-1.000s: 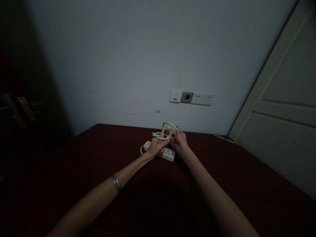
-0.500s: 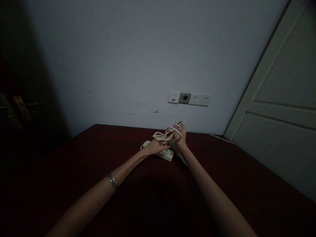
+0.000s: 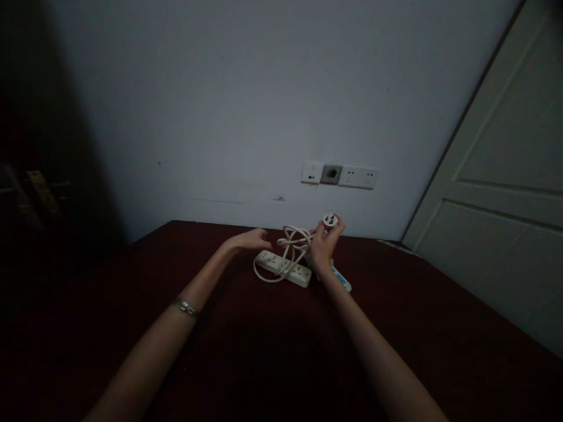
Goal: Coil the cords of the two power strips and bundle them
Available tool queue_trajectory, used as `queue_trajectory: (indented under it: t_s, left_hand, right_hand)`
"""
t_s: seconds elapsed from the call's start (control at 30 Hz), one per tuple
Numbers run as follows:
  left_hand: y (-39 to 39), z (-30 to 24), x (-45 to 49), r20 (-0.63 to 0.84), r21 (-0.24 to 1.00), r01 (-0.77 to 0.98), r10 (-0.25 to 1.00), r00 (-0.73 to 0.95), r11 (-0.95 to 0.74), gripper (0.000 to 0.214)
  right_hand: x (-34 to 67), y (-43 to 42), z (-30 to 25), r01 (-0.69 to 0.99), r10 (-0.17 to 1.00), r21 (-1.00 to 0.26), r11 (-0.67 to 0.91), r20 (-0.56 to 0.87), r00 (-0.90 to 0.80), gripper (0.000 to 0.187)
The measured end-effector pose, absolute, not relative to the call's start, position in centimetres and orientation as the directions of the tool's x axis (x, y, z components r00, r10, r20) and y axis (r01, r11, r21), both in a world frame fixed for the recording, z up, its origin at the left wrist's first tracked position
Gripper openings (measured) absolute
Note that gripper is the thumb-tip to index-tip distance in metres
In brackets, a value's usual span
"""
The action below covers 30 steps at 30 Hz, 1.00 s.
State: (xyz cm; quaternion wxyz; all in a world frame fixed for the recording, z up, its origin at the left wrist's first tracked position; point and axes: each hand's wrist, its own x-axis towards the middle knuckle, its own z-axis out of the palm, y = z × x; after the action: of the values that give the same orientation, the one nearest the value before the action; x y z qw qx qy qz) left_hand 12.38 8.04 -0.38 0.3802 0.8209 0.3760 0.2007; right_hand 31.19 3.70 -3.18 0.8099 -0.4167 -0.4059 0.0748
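Between the thumb and fingers of my right hand [image 3: 324, 246] is a white round plug [image 3: 329, 220], its prongs facing me. A white cord [image 3: 294, 235] hangs in loose loops left of that hand and drapes over a white power strip [image 3: 268, 259] on the table. Just beyond the strip's left end, my left hand [image 3: 251, 240] hovers with thumb and fingers apart, holding nothing. Partly hidden behind my right wrist lies a white object with a blue face [image 3: 342, 279]; I cannot make out its kind.
The dark red tabletop [image 3: 211, 281] meets a pale wall. Above its back edge sit wall sockets [image 3: 358, 177], a grey outlet plate [image 3: 331, 174] and a white switch plate [image 3: 311, 172]. A panelled white door [image 3: 497, 193] stands at right. The room is dim.
My left hand has let go of the cord loops and moved left. The loops have dropped onto the power strip. My right hand has turned the plug's prongs toward me.
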Motion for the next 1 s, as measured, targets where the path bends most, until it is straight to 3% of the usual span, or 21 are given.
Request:
queue_trajectory:
  t_s: [0.07, 0.1, 0.17, 0.3, 0.43, 0.6, 0.7, 0.87, 1.0]
  left_hand:
    - [7.9, 1.0, 11.9, 0.302, 0.770, 0.390, 0.826, 0.475, -0.506, 0.058]
    - [7.4, 1.5, 12.1, 0.393, 0.773, 0.299, 0.792, 0.467, -0.560, 0.061]
    - [6.1, 2.1, 13.1, 0.437, 0.796, 0.125, 0.706, 0.558, -0.592, 0.062]
    - [4.0, 1.9, 15.1, 0.280, 0.876, 0.041, 0.576, 0.768, -0.481, 0.048]
    - [3.9, 2.0, 14.6, 0.158, 0.937, 0.029, 0.495, 0.854, -0.349, 0.046]
    - [3.7, 2.3, 13.9, 0.135, 0.948, 0.043, 0.520, 0.844, -0.316, 0.067]
    - [3.4, 2.3, 14.1, 0.119, 0.957, 0.043, 0.524, 0.843, -0.286, 0.065]
    - [4.0, 3.1, 14.5, -0.055, 0.944, 0.214, 0.517, 0.854, -0.253, 0.035]
    - [5.2, 4.5, 15.1, -0.178, 0.893, 0.335, 0.447, 0.876, -0.300, 0.029]
  right_hand:
    - [30.6, 3.5, -3.1, 0.205, 0.484, -0.721, 0.662, 0.619, 0.618, 0.042]
    - [30.2, 3.3, -3.0, 0.198, 0.499, -0.713, 0.672, 0.634, 0.591, 0.042]
    - [29.2, 3.0, -2.7, 0.174, 0.522, -0.690, 0.702, 0.666, 0.533, 0.042]
    - [27.7, 2.4, -1.9, 0.096, 0.551, -0.657, 0.747, 0.694, 0.463, 0.043]
    - [27.7, 2.1, -1.2, -0.001, 0.600, -0.683, 0.731, 0.641, 0.478, 0.040]
    - [28.2, 1.9, -0.3, -0.118, 0.696, -0.710, 0.694, 0.621, 0.359, 0.040]
    - [28.1, 1.7, 0.2, -0.132, 0.726, -0.727, 0.674, 0.619, 0.301, 0.041]
    - [27.9, 1.4, 0.8, -0.143, 0.747, -0.742, 0.655, 0.608, 0.267, 0.028]
    - [28.2, 1.3, 1.2, -0.153, 0.760, -0.754, 0.638, 0.586, 0.283, 0.027]
